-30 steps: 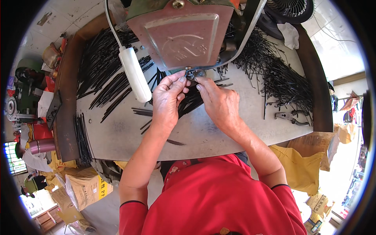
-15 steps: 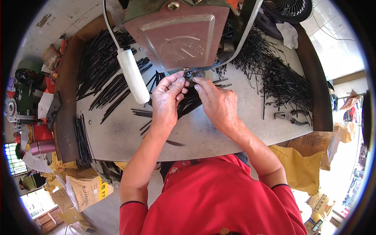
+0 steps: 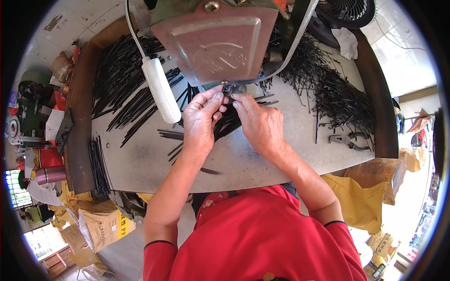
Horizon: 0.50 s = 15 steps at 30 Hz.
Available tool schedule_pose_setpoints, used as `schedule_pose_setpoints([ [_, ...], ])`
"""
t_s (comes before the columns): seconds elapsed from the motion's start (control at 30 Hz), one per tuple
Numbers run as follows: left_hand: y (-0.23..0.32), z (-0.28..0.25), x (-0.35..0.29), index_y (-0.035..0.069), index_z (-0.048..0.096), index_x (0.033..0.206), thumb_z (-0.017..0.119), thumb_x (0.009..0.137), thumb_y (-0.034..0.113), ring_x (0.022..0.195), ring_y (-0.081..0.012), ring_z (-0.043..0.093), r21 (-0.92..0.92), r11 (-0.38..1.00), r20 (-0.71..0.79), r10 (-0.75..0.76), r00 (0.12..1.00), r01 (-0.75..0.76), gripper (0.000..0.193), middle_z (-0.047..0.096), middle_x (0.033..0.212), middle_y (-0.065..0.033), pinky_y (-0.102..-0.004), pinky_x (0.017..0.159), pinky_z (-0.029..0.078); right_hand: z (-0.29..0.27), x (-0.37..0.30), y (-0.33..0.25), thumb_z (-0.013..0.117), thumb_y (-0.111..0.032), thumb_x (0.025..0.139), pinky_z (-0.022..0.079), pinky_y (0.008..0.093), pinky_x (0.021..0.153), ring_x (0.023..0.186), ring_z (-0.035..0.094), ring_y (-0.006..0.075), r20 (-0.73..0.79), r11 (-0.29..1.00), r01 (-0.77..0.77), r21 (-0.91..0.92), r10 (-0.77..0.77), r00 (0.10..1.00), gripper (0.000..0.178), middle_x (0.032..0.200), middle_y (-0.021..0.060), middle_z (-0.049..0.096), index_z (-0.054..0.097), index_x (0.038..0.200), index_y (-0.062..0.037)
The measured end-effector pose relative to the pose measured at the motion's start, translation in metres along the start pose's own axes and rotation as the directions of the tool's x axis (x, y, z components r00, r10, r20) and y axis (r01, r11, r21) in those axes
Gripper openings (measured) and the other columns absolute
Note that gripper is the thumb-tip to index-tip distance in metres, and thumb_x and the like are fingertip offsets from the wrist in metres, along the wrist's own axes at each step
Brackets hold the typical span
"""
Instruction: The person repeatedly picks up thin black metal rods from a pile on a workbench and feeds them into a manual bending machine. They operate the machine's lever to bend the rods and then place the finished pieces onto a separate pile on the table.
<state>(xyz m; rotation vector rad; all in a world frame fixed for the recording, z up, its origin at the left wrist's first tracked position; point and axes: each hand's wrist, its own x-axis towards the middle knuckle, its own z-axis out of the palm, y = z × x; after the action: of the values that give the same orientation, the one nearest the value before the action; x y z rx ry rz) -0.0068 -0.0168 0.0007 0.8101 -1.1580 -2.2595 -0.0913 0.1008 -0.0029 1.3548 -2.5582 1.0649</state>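
My left hand (image 3: 202, 117) and my right hand (image 3: 259, 122) meet under the front of a machine (image 3: 213, 44) with a reddish-brown cover. Both have thumb and fingers pinched together close to the small metal parts (image 3: 228, 89) at the machine's lower edge. What the fingertips hold is too small and too covered to make out. Thin black strips (image 3: 228, 124) lie on the worktable (image 3: 234, 164) below and between my hands, some of them hidden by the fingers.
Bundles of black strips (image 3: 126, 75) lie on the left, and a tangled heap of thin black pieces (image 3: 340, 93) on the right. Pliers (image 3: 349, 140) rest near the right edge. A white lamp (image 3: 161, 91) hangs left of the machine; a black fan (image 3: 344, 11) stands far right.
Both hands keep nearly the same pinched pose at the machine. The whole view has shifted very slightly; nothing else has visibly moved.
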Motion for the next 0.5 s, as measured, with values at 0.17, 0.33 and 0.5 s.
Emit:
schedule_pose_setpoints([
  [0.17,-0.0031,-0.0003,-0.0019,-0.001,0.06,0.111,0.062,0.089,0.006,0.069,-0.0052,0.055,-0.077,0.996,-0.028,-0.056,0.998,0.054,0.023,0.064,0.085,-0.0036,-0.0147,0.058,0.043,0.0079,-0.004,0.0003,0.06,-0.016,0.089,0.048,0.0391,0.048,0.054,0.062,0.0301,-0.023,1.0,0.006,0.017,-0.006,1.0,0.016,0.065,0.0113,0.063,0.058,0.104,-0.0109],
  [0.33,-0.0037,0.0012,-0.0045,-0.001,0.06,0.112,0.061,0.09,0.007,0.07,-0.0047,0.055,-0.098,0.993,-0.042,-0.072,0.996,0.068,0.023,0.064,0.086,-0.0028,-0.0143,0.059,0.044,0.0114,-0.0055,-0.0005,0.055,-0.016,0.09,0.046,0.0443,0.045,0.051,0.061,0.0323,-0.045,0.998,0.028,0.05,-0.025,0.999,0.017,0.064,0.011,0.064,0.053,0.106,-0.0112],
  [0.5,-0.0019,0.0033,-0.0056,-0.001,0.06,0.111,0.06,0.091,0.007,0.069,-0.0048,0.055,-0.117,0.991,-0.036,-0.068,0.997,0.064,0.022,0.064,0.085,-0.0026,-0.0155,0.06,0.044,0.0085,-0.008,-0.0034,0.058,-0.014,0.09,0.048,0.0387,0.048,0.054,0.062,0.0304,-0.027,0.998,0.005,0.062,-0.003,1.0,0.02,0.067,0.0132,0.063,0.056,0.109,-0.0094],
])
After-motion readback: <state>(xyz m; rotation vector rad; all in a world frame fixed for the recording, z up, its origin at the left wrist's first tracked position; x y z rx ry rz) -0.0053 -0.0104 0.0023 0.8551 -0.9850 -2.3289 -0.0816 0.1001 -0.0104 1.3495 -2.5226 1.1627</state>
